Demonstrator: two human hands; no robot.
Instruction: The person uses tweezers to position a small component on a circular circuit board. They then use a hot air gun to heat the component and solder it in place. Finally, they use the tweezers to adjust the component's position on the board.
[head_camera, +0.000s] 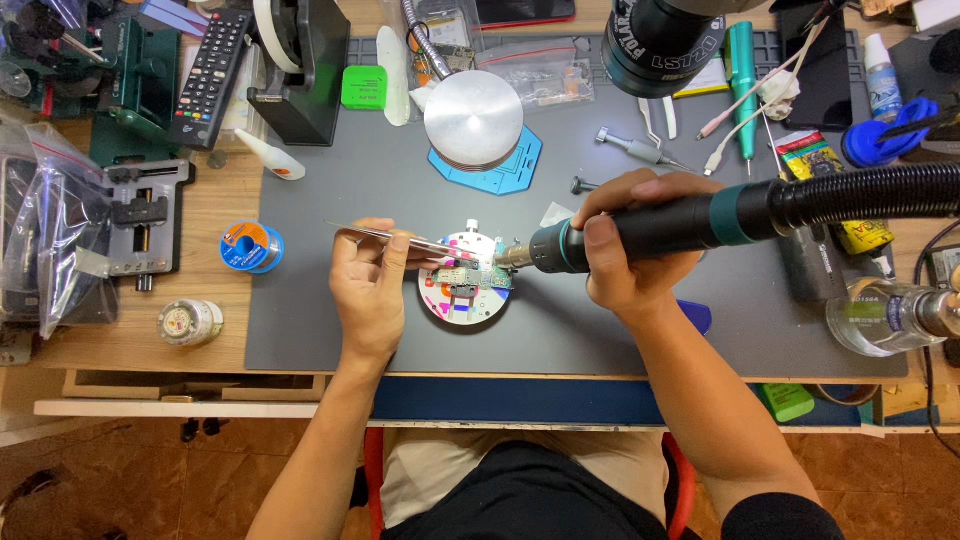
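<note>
Circuit board (468, 279): small green piece, clamped on a round white fixture (450, 305) with pink marks, centre of the grey work mat (330, 330), just in front of the person.
Left hand (368, 290): pinching metal tweezers (400, 240) between thumb and forefinger; tips angle right, down to the board's upper edge. Heel of the hand rests on the mat.
Right hand (625, 245): wrapped tight around a hot-air handpiece (650, 228), black with a teal collar, ribbed hose (870, 192) running off right. Nozzle (510, 257) points left, just beside the board's right end.
Step in hand: looks like hot-air rework, heat on one spot while the tweezers wait on a part. Part itself too small to make out.
Next move calls for: steady nozzle, light tweezer grip, lifting or nudging only once solder flows. Judgement only.
Risk: nearby parts shifting under the airflow.
Around: aluminium disc (473, 117) on a blue holder behind the board, solder spool (250, 246) and small jar (188, 322) left on the wooden bench, remote control (210, 75) far left.
</note>
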